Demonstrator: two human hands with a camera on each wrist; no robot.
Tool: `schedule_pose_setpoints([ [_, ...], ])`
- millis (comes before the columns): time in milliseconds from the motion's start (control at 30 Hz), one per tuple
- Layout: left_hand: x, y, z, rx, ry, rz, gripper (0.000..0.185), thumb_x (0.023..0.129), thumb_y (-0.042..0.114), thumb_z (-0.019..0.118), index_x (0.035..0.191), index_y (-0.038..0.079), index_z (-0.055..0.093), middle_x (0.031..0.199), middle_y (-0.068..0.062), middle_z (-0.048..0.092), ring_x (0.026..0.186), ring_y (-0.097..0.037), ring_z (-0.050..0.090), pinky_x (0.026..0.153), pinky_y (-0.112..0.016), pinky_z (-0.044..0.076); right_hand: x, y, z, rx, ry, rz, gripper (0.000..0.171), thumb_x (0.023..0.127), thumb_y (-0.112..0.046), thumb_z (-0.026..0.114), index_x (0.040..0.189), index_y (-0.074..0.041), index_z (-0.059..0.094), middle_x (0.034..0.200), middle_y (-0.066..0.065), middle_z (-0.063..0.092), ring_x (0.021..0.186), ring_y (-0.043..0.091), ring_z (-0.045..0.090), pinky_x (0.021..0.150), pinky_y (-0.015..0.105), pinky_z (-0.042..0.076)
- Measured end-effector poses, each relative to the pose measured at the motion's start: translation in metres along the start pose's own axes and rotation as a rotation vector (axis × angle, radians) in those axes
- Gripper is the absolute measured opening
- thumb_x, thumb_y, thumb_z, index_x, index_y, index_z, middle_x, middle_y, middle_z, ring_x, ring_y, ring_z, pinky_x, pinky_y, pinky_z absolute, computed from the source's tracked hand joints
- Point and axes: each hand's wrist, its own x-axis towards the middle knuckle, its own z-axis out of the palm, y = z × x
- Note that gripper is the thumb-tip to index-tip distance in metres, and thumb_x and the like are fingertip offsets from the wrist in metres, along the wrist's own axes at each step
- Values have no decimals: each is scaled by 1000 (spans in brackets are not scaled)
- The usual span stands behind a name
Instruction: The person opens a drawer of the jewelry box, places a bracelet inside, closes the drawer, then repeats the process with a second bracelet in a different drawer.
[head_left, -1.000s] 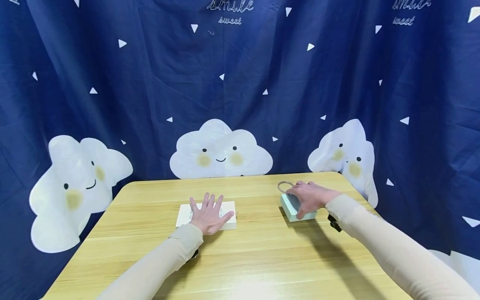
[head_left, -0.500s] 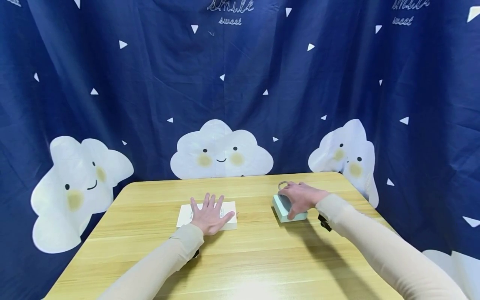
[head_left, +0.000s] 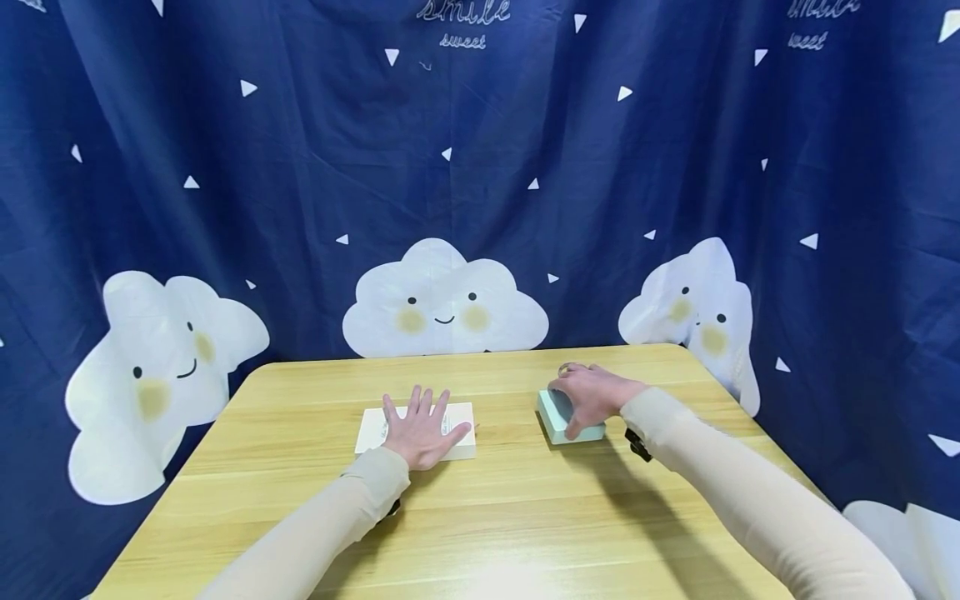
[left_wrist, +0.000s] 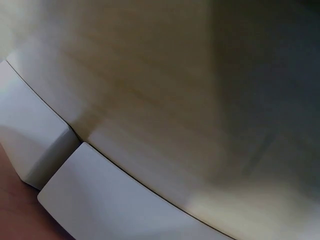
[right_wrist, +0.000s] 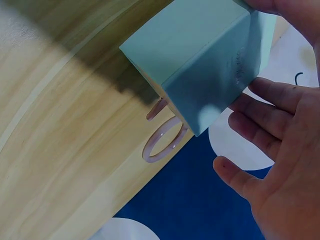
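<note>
My left hand (head_left: 420,429) lies with fingers spread on top of a white box (head_left: 373,425) with small dark lettering. In the left wrist view, white box sides (left_wrist: 125,190) meet at a narrow gap, with a bit of the hand at the lower left corner. To the right, my right hand (head_left: 592,396) grips a mint green box (head_left: 555,421), thumb on the near side and fingers over the far side. Past one end of the mint box (right_wrist: 210,55) a pale pink ring (right_wrist: 162,140) shows, bangle-like, beside another short pink piece (right_wrist: 156,109). The hand mostly hides the ring in the head view.
Both boxes are on a light wooden table (head_left: 480,517) with rounded far corners. A dark blue curtain (head_left: 480,192) printed with clouds and triangles hangs directly behind the far edge.
My right hand has moved left with the mint green box, towards the white box. The hand now covers more of the ring. My left hand has stayed in place.
</note>
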Motion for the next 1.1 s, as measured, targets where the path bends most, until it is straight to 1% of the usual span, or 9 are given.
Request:
schedule_pose_setpoints([
  [133, -2, 2, -4, 1, 0, 0, 91, 95, 78, 23, 162, 18, 23, 166, -17, 24, 156, -38, 11, 110, -79, -9, 3, -1, 2, 3, 7, -7, 77, 61, -43, 90, 128, -15, 64, 112, -1, 65, 110, 21, 52, 90, 48, 47],
  [200, -3, 4, -7, -2, 1, -1, 89, 95, 77, 25, 162, 17, 25, 165, -18, 25, 156, -38, 12, 110, -79, -7, 5, -1, 3, 0, 14, -15, 75, 61, -44, 90, 126, -15, 65, 109, -2, 65, 107, 20, 52, 90, 47, 47],
  [300, -2, 2, -4, -5, 4, -2, 89, 95, 77, 25, 162, 17, 25, 165, -18, 25, 156, -39, 12, 110, -79, -8, 9, 1, 6, -7, 17, -27, 74, 61, -44, 90, 124, -14, 66, 108, -2, 67, 109, 22, 53, 94, 48, 46],
  [467, 3, -2, 3, 4, -10, -8, 93, 92, 82, 17, 163, 22, 19, 167, -16, 21, 157, -36, 7, 110, -78, -11, 14, 1, 9, -26, 6, -26, 76, 61, -46, 90, 125, -13, 65, 108, -1, 68, 110, 24, 54, 102, 50, 43],
  [600, 5, -3, 6, -2, -4, -4, 96, 90, 85, 15, 163, 22, 20, 167, -16, 22, 157, -36, 7, 110, -78, -12, 17, 2, 11, -35, -1, -18, 78, 61, -47, 90, 126, -12, 65, 110, 0, 68, 110, 24, 53, 103, 49, 42],
  [867, 5, -1, 5, 2, -13, -7, 97, 90, 85, 15, 163, 22, 20, 167, -16, 22, 157, -36, 6, 110, -79, -11, 18, 2, 13, -45, -7, 2, 76, 61, -48, 89, 125, -14, 66, 109, -2, 67, 107, 21, 52, 103, 49, 42],
  [1000, 5, 0, 3, -1, -18, -7, 94, 92, 82, 19, 163, 20, 21, 167, -16, 22, 156, -37, 8, 109, -79, -11, 18, 3, 13, -36, -2, -3, 75, 61, -47, 90, 124, -13, 66, 108, -1, 68, 105, 21, 51, 102, 51, 42],
  [1100, 4, 2, 1, 5, -22, -11, 92, 94, 80, 21, 162, 19, 22, 166, -16, 23, 156, -38, 10, 110, -79, -11, 17, 3, 13, -28, 0, -8, 74, 62, -47, 90, 123, -14, 66, 108, -1, 68, 108, 22, 52, 103, 53, 41],
])
